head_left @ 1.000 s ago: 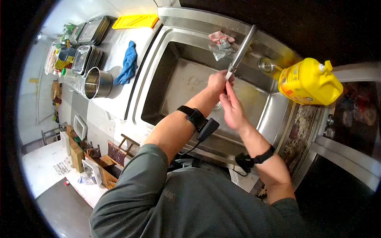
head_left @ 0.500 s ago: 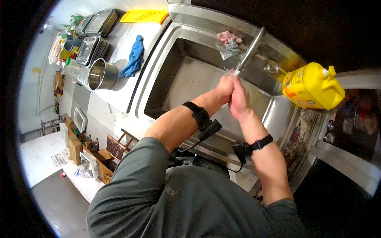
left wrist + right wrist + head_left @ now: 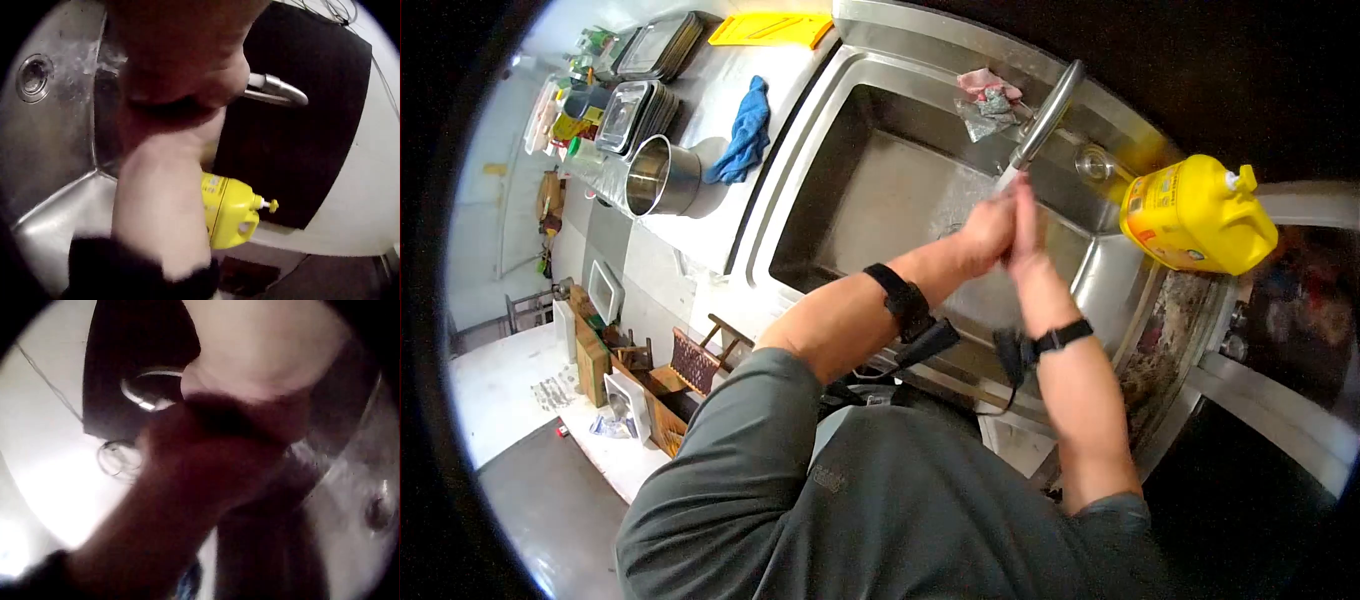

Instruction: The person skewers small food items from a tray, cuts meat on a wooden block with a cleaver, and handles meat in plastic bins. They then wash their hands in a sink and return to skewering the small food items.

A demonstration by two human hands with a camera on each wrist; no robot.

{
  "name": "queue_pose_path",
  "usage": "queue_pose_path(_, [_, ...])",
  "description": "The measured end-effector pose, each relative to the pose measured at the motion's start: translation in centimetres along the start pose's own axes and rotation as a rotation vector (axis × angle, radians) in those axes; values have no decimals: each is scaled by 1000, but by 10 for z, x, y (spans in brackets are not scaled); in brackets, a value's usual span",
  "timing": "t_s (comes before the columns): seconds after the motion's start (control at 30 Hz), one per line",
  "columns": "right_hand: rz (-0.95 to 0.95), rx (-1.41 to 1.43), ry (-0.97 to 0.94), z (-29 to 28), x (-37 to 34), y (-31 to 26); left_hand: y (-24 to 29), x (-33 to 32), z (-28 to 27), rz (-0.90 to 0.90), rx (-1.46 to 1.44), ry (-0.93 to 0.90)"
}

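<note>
Under the spout of the faucet (image 3: 1048,115), my left hand (image 3: 988,235) and my right hand (image 3: 1027,225) press together over the steel sink (image 3: 880,185). Water runs onto them at the fingertips. The right fingers point straight up toward the spout, while the left hand lies against the right palm, its fingers partly hidden and blurred. No object shows between the hands. Both wrist views show the hands overlapping and dark, with water splashing near the sink drain (image 3: 34,78).
A yellow pump jug (image 3: 1195,215) stands right of the sink. Crumpled plastic (image 3: 988,112) lies on the back ledge. On the left counter are a blue cloth (image 3: 745,135), a steel pot (image 3: 665,178), stacked containers (image 3: 637,115) and a yellow board (image 3: 770,30).
The right hand has come in against the left; both rub together under the water and shift slightly. The head view has drifted a little, so the sink sits farther right.
</note>
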State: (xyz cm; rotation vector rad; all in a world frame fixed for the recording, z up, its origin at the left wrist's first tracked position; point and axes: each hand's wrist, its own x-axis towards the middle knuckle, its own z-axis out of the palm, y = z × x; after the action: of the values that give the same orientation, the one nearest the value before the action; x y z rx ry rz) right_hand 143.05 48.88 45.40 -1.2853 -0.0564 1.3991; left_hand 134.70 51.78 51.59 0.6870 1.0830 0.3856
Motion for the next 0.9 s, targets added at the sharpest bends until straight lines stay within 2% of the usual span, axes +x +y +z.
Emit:
queue_pose_path(0.07, [100, 79, -73, -27, 25, -4, -20, 2, 4, 62, -80, -153])
queue_pose_path(0.1, [93, 79, -83, -27, 30, -2, -20, 3, 4, 53, -80, -138])
queue_pose_path(0.13, [16, 92, 1, -18, 16, -2, -21, 10, -1, 57, -81, -137])
queue_pose_path(0.17, [-55, 98, 85, -13, 0, 3, -28, 23, -9, 38, -285, -242])
queue_pose_path(0.2, [-180, 138, -37, -11, -10, 16, -29, 37, -16, 29, -487, -349])
queue_pose_path(0.23, [-272, 132, 10, 15, -34, 17, -27, 49, -20, 54, -482, -468])
queue_pose_path(0.27, [-356, 126, 54, 40, -55, 12, -26, 47, -18, 67, -489, -457])
queue_pose_path(0.3, [-374, 54, 126, 43, -53, 5, -25, 39, -12, 34, -528, -391])
queue_pose_path(0.33, [-391, -62, 53, 32, -38, 0, -21, 30, -9, 12, -563, -318])
queue_pose_path(0.37, [-408, -103, 144, 16, -10, 3, -18, 25, -5, 28, -600, -323])
queue_pose_path(0.4, [-206, -273, 145, 9, -6, -21, -20, 20, 0, 39, -638, -331])
queue_pose_path(0.43, [-103, -350, 126, 4, 1, -31, -28, 17, -1, 103, -568, -364])
queue_pose_path(0.47, [-168, -486, 175, 10, 1, -35, -31, 19, -7, 170, -489, -392])
queue_pose_path(0.53, [-450, -808, 184, -2, 19, -28, -25, 23, -16, 55, -426, -299])
queue_pose_path(0.57, [-533, -1122, 195, 10, 2, -43, -24, 31, -18, 63, -446, -303])
queue_pose_path(0.6, [-653, -1230, 162, 1, 9, -41, -24, 37, -22, 81, -451, -285])
queue_pose_path(0.67, [-714, -1350, 110, 10, -9, -45, -14, 35, -23, 54, -171, -185])
queue_pose_path(0.7, [-863, -1326, -4, 5, -11, -40, -9, 37, -21, 69, -149, -78])
queue_pose_path(0.73, [-1014, -1288, -114, 0, -12, -38, -5, 41, -23, 90, -148, -69])
queue_pose_path(0.8, [-1034, -1342, -142, -7, -17, -46, -6, 48, -27, 79, -81, -31])
queue_pose_path(0.83, [-1040, -1401, -158, -9, -17, -50, 2, 38, -32, 57, 99, -34])
queue_pose_path(0.87, [-1055, -1394, -160, -12, -16, -51, -5, 50, -33, 70, 104, -29])
queue_pose_path(0.9, [-864, -1384, -56, -15, -15, -52, -18, 72, -33, 148, 543, -44])
